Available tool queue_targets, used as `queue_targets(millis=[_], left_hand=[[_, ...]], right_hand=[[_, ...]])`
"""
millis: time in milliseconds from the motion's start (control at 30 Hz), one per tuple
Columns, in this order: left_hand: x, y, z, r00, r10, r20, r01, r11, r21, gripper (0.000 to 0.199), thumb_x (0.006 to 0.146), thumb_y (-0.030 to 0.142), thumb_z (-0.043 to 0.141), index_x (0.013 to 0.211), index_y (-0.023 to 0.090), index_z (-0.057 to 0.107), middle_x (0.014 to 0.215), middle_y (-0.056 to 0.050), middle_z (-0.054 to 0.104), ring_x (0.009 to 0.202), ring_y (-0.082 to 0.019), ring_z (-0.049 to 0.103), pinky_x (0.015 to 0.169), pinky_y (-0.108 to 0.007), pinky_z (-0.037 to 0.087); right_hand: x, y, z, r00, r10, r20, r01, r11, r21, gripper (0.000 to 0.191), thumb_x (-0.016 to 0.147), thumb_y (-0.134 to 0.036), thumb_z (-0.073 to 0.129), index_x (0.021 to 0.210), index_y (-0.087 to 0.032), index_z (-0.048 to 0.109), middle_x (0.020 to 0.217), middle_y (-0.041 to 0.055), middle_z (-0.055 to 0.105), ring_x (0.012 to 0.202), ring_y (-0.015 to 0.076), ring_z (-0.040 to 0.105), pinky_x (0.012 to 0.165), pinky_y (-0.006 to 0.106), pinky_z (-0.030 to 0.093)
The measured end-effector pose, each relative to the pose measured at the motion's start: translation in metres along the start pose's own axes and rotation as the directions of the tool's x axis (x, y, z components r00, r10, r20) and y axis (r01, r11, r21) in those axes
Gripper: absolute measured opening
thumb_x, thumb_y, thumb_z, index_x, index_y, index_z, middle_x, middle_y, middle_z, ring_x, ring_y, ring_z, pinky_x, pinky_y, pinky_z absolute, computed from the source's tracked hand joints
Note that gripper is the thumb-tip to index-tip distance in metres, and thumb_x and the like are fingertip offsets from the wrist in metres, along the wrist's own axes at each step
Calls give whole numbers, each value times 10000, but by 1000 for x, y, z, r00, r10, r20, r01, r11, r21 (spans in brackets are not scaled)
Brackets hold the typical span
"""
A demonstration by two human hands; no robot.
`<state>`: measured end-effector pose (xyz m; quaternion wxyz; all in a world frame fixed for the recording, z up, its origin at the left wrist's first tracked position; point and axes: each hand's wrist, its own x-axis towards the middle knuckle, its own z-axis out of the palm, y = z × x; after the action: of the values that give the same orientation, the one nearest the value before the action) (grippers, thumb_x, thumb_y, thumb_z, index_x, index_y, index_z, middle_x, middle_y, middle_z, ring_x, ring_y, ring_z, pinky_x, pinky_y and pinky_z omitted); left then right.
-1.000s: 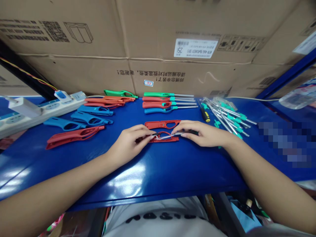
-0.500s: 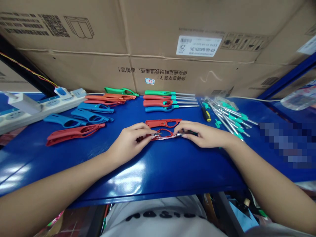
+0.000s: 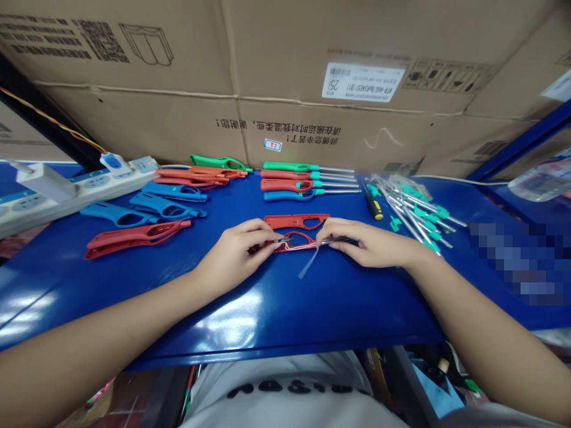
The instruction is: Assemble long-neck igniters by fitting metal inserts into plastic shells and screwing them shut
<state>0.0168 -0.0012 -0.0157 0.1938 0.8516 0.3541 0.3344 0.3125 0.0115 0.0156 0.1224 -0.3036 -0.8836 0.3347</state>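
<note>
A red lighter half-shell (image 3: 300,235) lies on the blue table, partly hidden by both hands, with thin white wires (image 3: 294,246) running along it. My left hand (image 3: 250,244) pinches a small dark metallic part at the shell's left end. At its right end, my right hand (image 3: 345,241) has thumb and fingers closed round a thin dark, rod-like tool. A clear thin strip (image 3: 308,265) hangs from the right fingertips toward the table. Just behind the hands is another red half-shell (image 3: 297,222).
Blue, orange, red and green shells (image 3: 138,239) lie at the left beside a power strip (image 3: 93,185). Assembled lighters (image 3: 289,185) are lined up behind. Metal tubes with green parts (image 3: 413,217) and a yellow-black screwdriver (image 3: 375,207) lie right. A cardboard box (image 3: 285,77) stands behind.
The clear strip now shows below my right fingertips. The white wires sit closer along the red shell. Both hands have kept nearly the same place and grip.
</note>
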Motion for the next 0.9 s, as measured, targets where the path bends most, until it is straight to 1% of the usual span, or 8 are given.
queue_targets(millis=[67, 133, 200, 300, 367, 467, 633, 900], left_hand=[[0, -1, 0, 1000, 11, 6, -11, 1000, 19, 197, 970, 218, 609, 1092, 178, 758, 988, -53, 676, 748, -117, 636, 673, -228, 507], [0, -3, 0, 1000, 22, 7, -22, 999, 31, 200, 972, 220, 606, 1091, 173, 760, 1007, -62, 683, 794, -134, 656, 715, -246, 526], [1, -3, 0, 1000, 28, 6, -29, 999, 32, 199, 973, 225, 605, 1079, 168, 763, 1013, -65, 693, 831, -145, 673, 751, -258, 541], [1, -3, 0, 999, 37, 11, -37, 999, 33, 199, 978, 228, 597, 1065, 164, 765, 1005, -65, 713, 858, -154, 692, 794, -269, 558], [1, -3, -1, 999, 43, 15, -43, 998, 39, 202, 980, 230, 594, 1064, 162, 765, 990, -62, 725, 849, -157, 700, 804, -275, 567], [2, -3, -1, 998, 53, 18, -54, 997, 54, 205, 978, 233, 595, 1058, 153, 766, 973, -65, 733, 837, -163, 706, 802, -282, 576], [1, -5, 0, 998, 58, 35, -60, 995, 74, 221, 983, 234, 584, 1079, 147, 764, 983, -73, 732, 839, -167, 709, 796, -288, 577], [0, -6, 0, 998, 23, 55, -27, 997, 72, 239, 991, 259, 564, 1085, 166, 763, 999, -80, 732, 865, -181, 712, 811, -309, 582]], right_hand=[[-1, 0, 1, 998, 55, -25, -55, 998, -2, 274, 1013, -220, 455, 1269, -234, 552, 1131, 65, 616, 1009, 182, 599, 906, 348, 497], [-1, 1, 2, 993, 95, -66, -95, 995, 4, 310, 990, -220, 502, 1300, -228, 503, 1090, 60, 620, 960, 180, 602, 865, 339, 508], [1, 3, 3, 988, 111, -106, -111, 994, 12, 287, 970, -234, 547, 1255, -212, 515, 1076, 63, 635, 954, 183, 610, 866, 343, 512], [3, 5, 5, 985, 116, -125, -120, 993, -23, 167, 967, -274, 575, 1114, -202, 604, 1035, 59, 669, 920, 186, 626, 840, 342, 516], [3, 6, 5, 987, 96, -131, -106, 992, -74, 131, 971, -295, 578, 1026, -199, 649, 1001, 57, 684, 899, 187, 634, 819, 341, 515], [3, 6, 4, 988, 29, -151, -48, 991, -125, 144, 969, -303, 591, 979, -195, 686, 1013, 69, 695, 916, 194, 649, 835, 348, 521], [1, 6, 3, 990, -32, -138, 12, 990, -141, 137, 952, -271, 615, 983, -200, 728, 1017, 68, 708, 910, 187, 666, 841, 343, 535], [-2, 3, 0, 996, -32, -89, 23, 995, -98, 166, 937, -234, 612, 1033, -212, 745, 1031, 63, 719, 917, 183, 675, 851, 344, 540]])
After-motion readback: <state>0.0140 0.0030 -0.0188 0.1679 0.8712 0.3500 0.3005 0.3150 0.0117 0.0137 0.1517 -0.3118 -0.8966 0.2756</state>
